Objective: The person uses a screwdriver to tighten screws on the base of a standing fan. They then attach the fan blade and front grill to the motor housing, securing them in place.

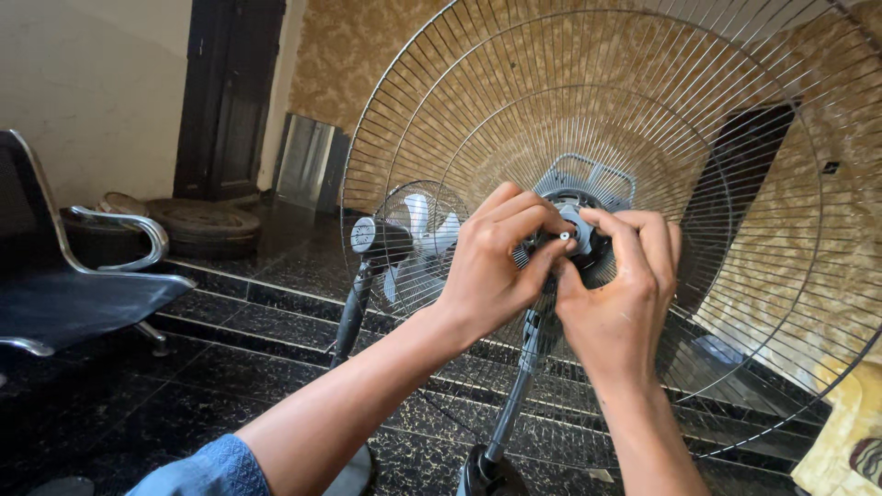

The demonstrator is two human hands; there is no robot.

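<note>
A large round wire fan guard (643,83) on a pedestal stand fills the right of the view, with no blades on it. At its centre sits the grey motor hub (574,197) with a short shaft end. My left hand (491,266) pinches a small part at the shaft from the left. From the right, my right hand (620,294) grips the hub's front, thumb and fingers around it. The two hands touch each other at the hub.
A second, smaller pedestal fan (409,243) with white blades stands behind on the dark tiled floor (230,358). A black chair with chrome arms (101,266) is at the left. Round flat objects (207,225) lie by a dark door. A patterned yellow cloth (850,441) is at the lower right.
</note>
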